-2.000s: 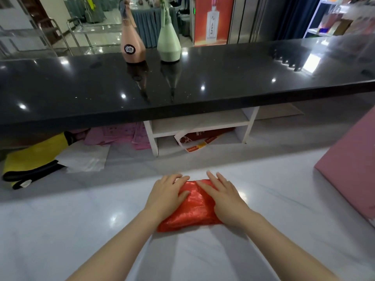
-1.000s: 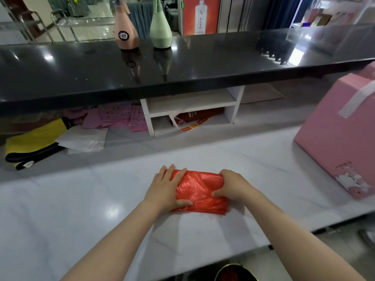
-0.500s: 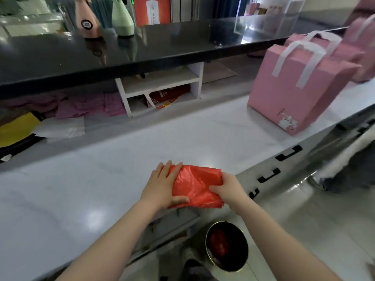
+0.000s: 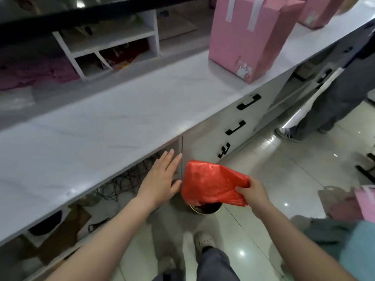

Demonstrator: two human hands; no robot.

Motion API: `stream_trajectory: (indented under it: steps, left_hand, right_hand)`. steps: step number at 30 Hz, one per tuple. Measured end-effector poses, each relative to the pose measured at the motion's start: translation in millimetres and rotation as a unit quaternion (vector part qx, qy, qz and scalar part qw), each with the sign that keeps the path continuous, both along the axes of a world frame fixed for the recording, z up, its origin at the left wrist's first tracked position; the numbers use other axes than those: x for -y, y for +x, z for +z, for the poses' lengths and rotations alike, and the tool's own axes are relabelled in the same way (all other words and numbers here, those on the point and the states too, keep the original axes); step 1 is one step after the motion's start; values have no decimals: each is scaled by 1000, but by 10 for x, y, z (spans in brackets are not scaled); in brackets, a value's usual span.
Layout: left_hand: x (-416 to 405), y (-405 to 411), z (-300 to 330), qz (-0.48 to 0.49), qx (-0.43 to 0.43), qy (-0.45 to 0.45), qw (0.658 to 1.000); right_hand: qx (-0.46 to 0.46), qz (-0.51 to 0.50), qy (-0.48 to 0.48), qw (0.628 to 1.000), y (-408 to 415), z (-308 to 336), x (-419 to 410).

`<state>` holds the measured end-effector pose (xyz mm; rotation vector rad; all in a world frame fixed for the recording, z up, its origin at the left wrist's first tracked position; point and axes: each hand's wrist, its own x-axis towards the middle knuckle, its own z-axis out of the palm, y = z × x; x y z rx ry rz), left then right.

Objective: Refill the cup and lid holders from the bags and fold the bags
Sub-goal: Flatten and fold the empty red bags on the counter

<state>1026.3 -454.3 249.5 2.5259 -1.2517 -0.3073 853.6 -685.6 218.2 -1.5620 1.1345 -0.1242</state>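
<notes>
Bag [image 4: 213,182] looked folded; I judged that step done, and no cup or lid holders were in view. Right hand [image 4: 252,194] pinched it in the air above the bin [image 4: 205,208]. Left hand [image 4: 161,178], fingers straight, held nothing. Half a second earlier both hands pressed it on the counter [image 4: 113,122].

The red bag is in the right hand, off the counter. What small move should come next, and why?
Probably lower the red bag toward the round bin on the floor. The right hand pinches the bag's edge and holds it in the air directly over the bin's mouth. The left hand is open beside the bag and not gripping it, so the right hand alone can finish.
</notes>
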Motion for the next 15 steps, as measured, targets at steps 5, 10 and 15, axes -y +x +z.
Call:
stream_trajectory:
  steps: [5, 10, 15]
  left_hand:
    - [243, -210, -236, 20, -26, 29, 999]
    - [603, -326, -629, 64, -76, 72, 992]
    - [929, -410, -1190, 127, -112, 68, 983]
  right_hand:
    - [-32, -7, 17, 999, -201, -412, 337]
    - [-72, 13, 28, 997, -266, -883, 790]
    - [-130, 37, -13, 991, -228, -1419, 1170]
